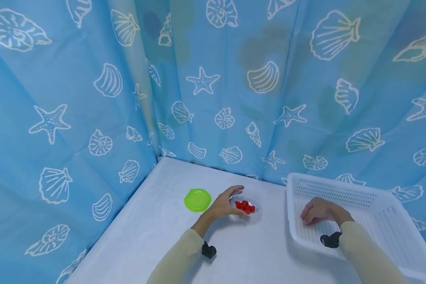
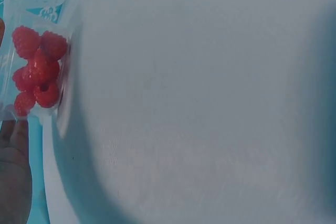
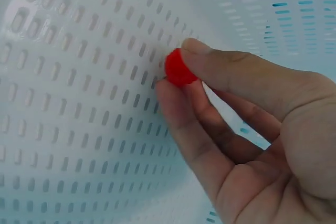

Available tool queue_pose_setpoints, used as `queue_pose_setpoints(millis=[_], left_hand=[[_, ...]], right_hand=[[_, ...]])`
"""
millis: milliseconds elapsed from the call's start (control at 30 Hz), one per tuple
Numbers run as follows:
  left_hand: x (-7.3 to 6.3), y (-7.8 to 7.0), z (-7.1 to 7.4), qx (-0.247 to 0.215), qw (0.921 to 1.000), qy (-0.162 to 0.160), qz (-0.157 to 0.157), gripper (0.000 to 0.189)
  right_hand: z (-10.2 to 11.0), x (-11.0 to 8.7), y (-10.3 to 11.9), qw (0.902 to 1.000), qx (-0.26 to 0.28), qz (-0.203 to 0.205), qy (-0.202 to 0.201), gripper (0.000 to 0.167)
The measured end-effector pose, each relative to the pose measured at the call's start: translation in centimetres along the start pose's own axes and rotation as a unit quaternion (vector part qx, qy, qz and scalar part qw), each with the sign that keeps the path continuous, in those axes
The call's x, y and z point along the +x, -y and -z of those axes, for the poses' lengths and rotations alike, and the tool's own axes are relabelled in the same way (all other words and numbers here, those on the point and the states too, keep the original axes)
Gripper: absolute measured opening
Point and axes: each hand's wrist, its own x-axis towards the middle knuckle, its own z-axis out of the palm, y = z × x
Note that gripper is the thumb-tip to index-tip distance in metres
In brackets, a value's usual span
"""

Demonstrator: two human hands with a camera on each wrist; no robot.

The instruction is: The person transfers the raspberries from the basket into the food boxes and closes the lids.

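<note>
In the head view my left hand (image 1: 221, 205) curls its thumb and fingers around a clear plastic container (image 1: 256, 215) on the table. Several red raspberries (image 2: 41, 69) lie inside that container, seen close up in the left wrist view. My right hand (image 1: 321, 210) is over the left part of a white perforated basket (image 1: 331, 190). Between its thumb and forefinger it pinches a single raspberry (image 3: 178, 67), just off the basket's slotted surface. That raspberry is hidden from the head view by the hand.
A bright green round lid (image 1: 197, 200) lies on the white table (image 1: 170, 236), left of the container. Blue curtains (image 1: 227, 134) with white shell prints stand along the back and left edges. The basket's raised rim (image 1: 289, 213) rises at the right.
</note>
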Motion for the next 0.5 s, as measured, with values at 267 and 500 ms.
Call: queue_pose_setpoints(millis=[267,500], left_hand=[[0.0,0.1,0.3,-0.013,0.9998,0.013,-0.003,0.086],[0.2,-0.1,0.5,-0.025,0.9994,0.025,0.005,0.086]], right_hand=[[0.6,0.0,0.4,0.9934,0.03,0.097,-0.053,0.025],[2.0,-1.2,2.1,0.9807,0.03,0.164,-0.102,0.03]])
